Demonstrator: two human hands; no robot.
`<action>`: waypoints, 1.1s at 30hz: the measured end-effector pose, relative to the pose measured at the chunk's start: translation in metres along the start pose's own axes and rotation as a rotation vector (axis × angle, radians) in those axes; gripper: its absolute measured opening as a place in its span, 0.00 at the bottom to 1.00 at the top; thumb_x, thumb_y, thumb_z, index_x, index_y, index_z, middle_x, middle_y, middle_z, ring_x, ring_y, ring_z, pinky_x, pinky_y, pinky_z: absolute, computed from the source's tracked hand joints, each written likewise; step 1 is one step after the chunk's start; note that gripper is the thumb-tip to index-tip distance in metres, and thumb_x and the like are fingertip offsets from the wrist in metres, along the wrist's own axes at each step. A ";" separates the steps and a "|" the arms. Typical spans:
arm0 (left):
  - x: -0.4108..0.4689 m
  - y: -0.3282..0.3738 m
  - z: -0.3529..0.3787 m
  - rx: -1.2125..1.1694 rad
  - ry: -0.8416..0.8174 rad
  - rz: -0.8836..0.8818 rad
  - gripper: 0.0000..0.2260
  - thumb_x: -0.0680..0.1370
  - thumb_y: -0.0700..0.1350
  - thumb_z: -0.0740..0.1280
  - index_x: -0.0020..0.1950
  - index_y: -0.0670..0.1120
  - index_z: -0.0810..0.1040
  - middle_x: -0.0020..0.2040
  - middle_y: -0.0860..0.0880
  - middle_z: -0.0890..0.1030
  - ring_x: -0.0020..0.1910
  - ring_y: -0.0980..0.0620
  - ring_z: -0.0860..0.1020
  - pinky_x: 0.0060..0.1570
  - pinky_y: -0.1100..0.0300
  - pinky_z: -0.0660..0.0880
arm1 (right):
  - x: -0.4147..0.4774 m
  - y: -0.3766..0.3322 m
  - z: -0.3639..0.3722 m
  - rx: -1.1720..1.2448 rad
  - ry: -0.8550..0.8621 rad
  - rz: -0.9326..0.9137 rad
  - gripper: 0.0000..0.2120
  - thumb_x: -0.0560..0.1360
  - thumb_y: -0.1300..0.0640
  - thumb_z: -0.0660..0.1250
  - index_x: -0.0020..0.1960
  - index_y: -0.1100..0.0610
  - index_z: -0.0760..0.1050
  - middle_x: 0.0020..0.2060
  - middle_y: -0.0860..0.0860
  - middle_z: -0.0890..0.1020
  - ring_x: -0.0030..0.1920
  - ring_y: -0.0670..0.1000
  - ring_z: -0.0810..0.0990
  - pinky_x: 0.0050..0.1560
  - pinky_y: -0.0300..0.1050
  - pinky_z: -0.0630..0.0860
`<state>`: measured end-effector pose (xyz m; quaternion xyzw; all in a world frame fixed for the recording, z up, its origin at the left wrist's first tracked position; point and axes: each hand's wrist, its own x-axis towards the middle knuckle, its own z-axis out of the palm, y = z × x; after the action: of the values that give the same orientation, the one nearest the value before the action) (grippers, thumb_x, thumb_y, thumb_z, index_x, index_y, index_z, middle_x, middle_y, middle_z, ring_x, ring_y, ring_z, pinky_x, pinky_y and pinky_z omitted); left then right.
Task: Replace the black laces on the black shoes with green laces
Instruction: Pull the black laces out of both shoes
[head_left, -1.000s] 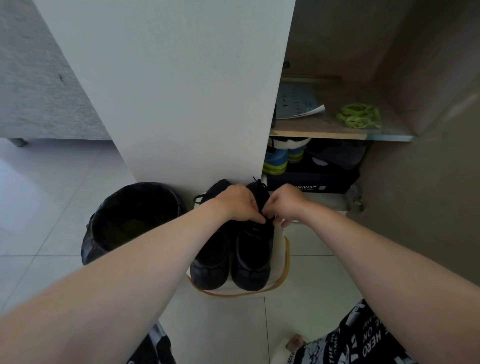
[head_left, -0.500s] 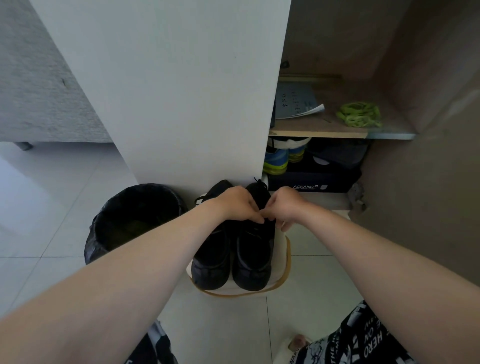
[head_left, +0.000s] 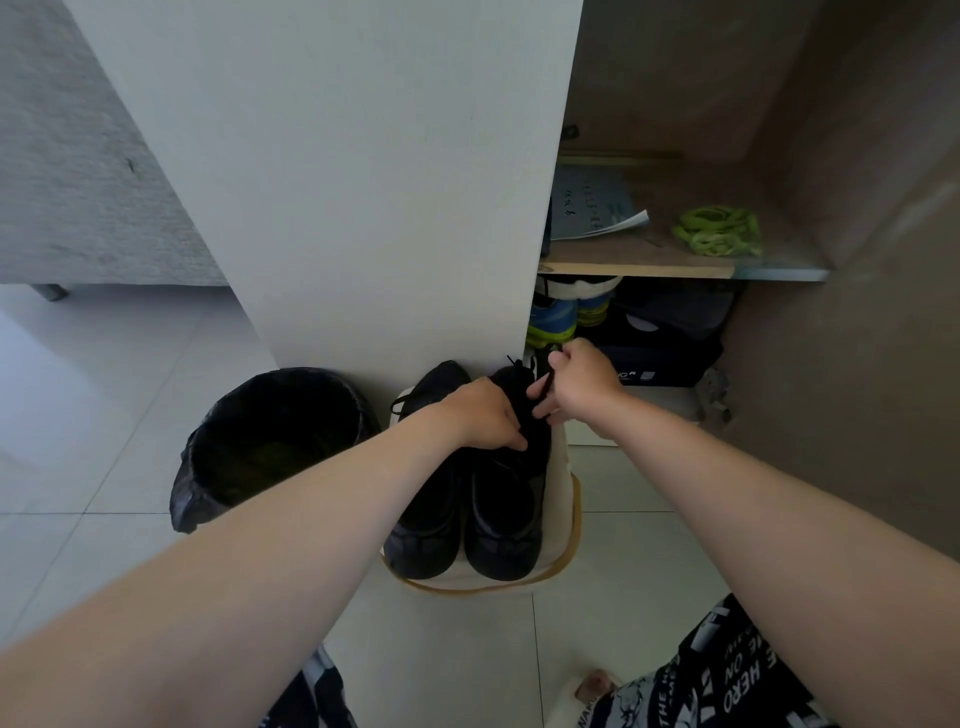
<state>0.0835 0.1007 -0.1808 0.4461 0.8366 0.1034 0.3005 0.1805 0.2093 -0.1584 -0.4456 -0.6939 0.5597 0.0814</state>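
Two black shoes stand side by side on a small white stool (head_left: 563, 519), toes toward me: the left shoe (head_left: 423, 525) and the right shoe (head_left: 506, 525). My left hand (head_left: 483, 413) rests on the right shoe's tongue area and holds it down, fingers curled over it. My right hand (head_left: 576, 387) pinches a black lace (head_left: 540, 387) and has drawn it up and to the right of the shoe. A bundle of green laces (head_left: 719, 231) lies on the wooden shelf (head_left: 639, 265) at the upper right.
A black-lined bin (head_left: 270, 441) stands on the floor left of the stool. A white cabinet panel (head_left: 353, 182) rises behind the shoes. Papers (head_left: 592, 208) lie on the shelf; other shoes (head_left: 553, 317) and a dark shoebox (head_left: 660, 353) sit below it.
My right hand has moved up and to the right, away from my left hand, drawing the black lace out. My left hand stays on the shoe.
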 end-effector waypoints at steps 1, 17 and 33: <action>0.000 0.000 0.000 -0.009 -0.008 -0.002 0.11 0.70 0.54 0.76 0.48 0.51 0.85 0.51 0.53 0.83 0.51 0.52 0.80 0.57 0.55 0.78 | -0.001 -0.003 -0.001 0.042 0.055 -0.018 0.12 0.86 0.55 0.51 0.68 0.54 0.63 0.41 0.59 0.82 0.35 0.59 0.81 0.33 0.50 0.82; 0.004 -0.006 0.000 -0.162 0.179 0.043 0.06 0.73 0.55 0.73 0.38 0.56 0.81 0.41 0.54 0.82 0.48 0.51 0.79 0.50 0.59 0.76 | 0.007 0.005 -0.011 -0.103 -0.154 -0.013 0.09 0.80 0.57 0.66 0.57 0.62 0.77 0.48 0.58 0.81 0.37 0.56 0.83 0.40 0.56 0.85; -0.001 0.002 -0.007 -0.231 0.043 -0.033 0.17 0.69 0.58 0.76 0.42 0.44 0.80 0.36 0.51 0.77 0.38 0.54 0.75 0.40 0.60 0.70 | 0.009 0.025 -0.006 -0.501 -0.240 -0.127 0.07 0.80 0.59 0.67 0.45 0.60 0.80 0.40 0.58 0.86 0.41 0.53 0.86 0.45 0.54 0.83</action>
<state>0.0811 0.1013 -0.1741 0.3922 0.8327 0.2040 0.3334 0.1927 0.2191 -0.1809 -0.3380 -0.8418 0.4134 -0.0790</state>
